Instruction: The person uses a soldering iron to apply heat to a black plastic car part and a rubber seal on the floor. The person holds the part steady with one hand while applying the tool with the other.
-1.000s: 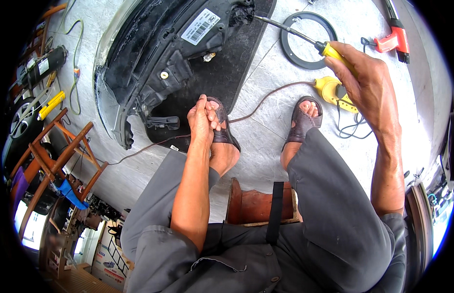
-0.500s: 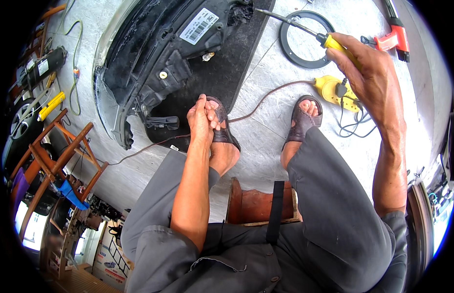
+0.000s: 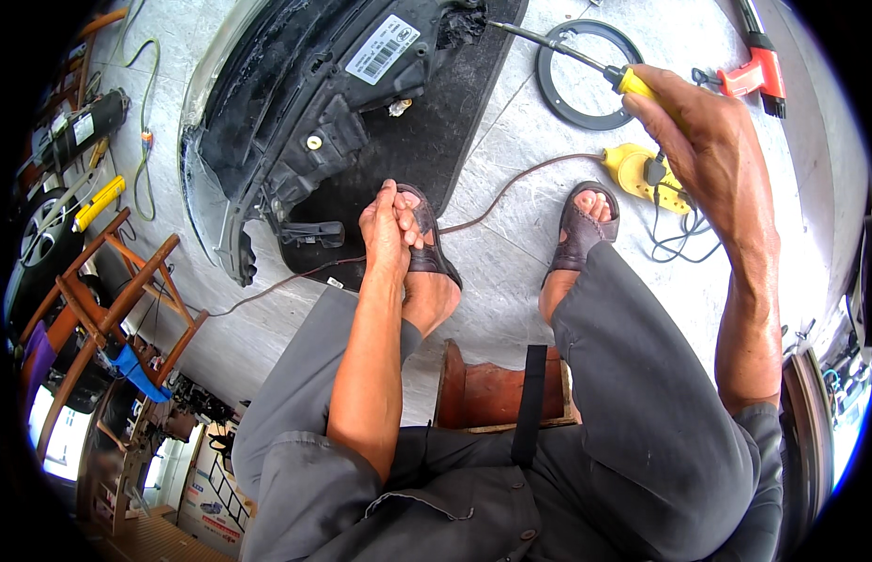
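My right hand is closed around the yellow handle of a soldering iron. Its long metal shaft points left, and the tip ends beside the upper right end of a black car headlight housing. The housing lies back side up on a black mat. My left hand hangs over my left sandal with curled fingers pressed together; what they hold, if anything, is hidden. Beneath the iron's shaft a black ring rests on the floor.
A yellow power strip with plugs and cords lies below my right hand. A red heat gun is at the far right. Its brown cable crosses the floor past my feet. Wooden frames stand left; a low wooden stool is beneath me.
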`<action>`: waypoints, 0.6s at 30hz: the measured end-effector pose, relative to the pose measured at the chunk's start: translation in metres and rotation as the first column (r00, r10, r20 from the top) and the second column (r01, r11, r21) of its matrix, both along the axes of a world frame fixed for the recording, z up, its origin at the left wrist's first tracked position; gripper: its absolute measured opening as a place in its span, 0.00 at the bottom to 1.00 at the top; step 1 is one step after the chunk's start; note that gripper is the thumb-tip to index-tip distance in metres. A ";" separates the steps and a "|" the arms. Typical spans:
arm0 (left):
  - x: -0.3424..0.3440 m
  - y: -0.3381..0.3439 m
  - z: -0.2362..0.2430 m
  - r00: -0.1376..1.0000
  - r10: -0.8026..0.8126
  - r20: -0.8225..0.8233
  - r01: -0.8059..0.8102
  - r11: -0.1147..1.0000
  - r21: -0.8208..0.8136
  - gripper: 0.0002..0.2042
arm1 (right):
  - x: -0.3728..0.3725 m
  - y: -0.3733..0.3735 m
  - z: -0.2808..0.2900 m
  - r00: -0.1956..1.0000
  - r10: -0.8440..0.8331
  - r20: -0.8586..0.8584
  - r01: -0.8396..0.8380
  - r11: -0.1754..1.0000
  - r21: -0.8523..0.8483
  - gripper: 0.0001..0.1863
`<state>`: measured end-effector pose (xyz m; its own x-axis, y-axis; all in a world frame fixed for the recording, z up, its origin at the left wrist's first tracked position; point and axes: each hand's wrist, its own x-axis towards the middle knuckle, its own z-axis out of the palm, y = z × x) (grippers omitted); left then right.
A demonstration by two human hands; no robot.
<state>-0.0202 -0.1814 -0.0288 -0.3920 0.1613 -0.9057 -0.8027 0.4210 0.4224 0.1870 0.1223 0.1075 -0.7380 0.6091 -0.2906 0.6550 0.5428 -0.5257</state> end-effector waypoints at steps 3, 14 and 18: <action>0.000 0.000 -0.002 1.000 0.000 0.006 0.000 1.000 0.003 0.19 | 0.002 -0.002 -0.005 0.993 0.010 -0.115 0.001 0.996 0.093 0.17; 0.000 0.000 0.000 1.000 -0.009 -0.006 0.008 1.000 -0.014 0.20 | 0.000 -0.005 -0.001 0.996 0.006 -0.086 -0.002 0.999 0.046 0.17; 0.000 -0.001 -0.001 1.000 -0.001 -0.007 0.001 1.000 -0.007 0.20 | 0.002 -0.003 -0.003 0.996 0.006 -0.087 0.001 0.997 0.080 0.17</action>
<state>-0.0205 -0.1822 -0.0301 -0.3979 0.1560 -0.9041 -0.7992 0.4249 0.4250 0.1890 0.1189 0.1047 -0.7597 0.6261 -0.1755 0.6072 0.5866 -0.5359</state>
